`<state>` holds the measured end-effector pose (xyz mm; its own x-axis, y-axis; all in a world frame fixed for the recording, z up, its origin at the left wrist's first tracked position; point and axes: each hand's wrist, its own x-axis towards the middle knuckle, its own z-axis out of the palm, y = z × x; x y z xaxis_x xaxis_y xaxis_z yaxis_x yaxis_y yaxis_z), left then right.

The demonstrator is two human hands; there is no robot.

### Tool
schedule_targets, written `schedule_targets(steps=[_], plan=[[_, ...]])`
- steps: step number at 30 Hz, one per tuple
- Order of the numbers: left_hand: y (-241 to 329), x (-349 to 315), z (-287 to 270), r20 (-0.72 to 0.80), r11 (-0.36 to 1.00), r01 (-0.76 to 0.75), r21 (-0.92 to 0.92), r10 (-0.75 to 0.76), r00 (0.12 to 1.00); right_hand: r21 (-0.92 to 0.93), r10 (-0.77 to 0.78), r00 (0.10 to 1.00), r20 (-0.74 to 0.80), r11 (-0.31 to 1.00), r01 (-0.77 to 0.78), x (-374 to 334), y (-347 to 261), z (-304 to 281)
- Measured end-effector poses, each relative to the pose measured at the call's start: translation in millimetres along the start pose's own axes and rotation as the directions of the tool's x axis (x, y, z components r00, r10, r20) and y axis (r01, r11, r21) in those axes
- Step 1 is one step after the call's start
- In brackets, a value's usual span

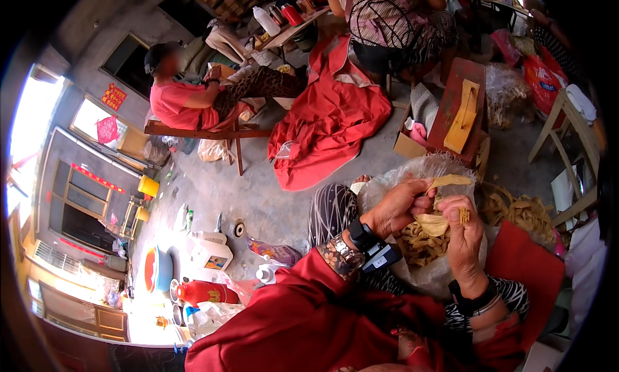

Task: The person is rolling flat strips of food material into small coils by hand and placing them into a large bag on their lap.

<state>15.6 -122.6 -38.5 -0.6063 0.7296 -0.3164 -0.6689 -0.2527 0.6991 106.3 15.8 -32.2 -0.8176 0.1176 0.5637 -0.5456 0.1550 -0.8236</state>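
My left hand [405, 205] is closed, its fingers pinched on a flat tan strip [451, 180] that sticks out to the right. Close beside it, my right hand [463, 229] is closed too, with a folded pale tan piece [434, 225] between the two hands and a small ridged yellowish bit at its fingers. Whether the strip and the folded piece are joined I cannot tell. Under both hands, a clear plastic bag [380, 194] lies open on my lap, full of curled tan strips [419, 248]. Their material is unclear.
More tan strips [525, 211] lie right of the bag. Ahead stand a red wooden bench [459, 101] with a yellow wooden block [461, 117] and a red cloth [325, 127] on the floor. A person [187, 94] sits on a bench at left. Bottles and a red flask [205, 293] stand left.
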Motion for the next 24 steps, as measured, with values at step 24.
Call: schedule_targets(steps=[24], plan=[[3, -40, 20, 0.555, -0.203, -0.529, 0.824, 0.473, 0.684, -0.028, 0.473, 0.816, 0.332, 0.869, -0.493, 20, 3, -6]])
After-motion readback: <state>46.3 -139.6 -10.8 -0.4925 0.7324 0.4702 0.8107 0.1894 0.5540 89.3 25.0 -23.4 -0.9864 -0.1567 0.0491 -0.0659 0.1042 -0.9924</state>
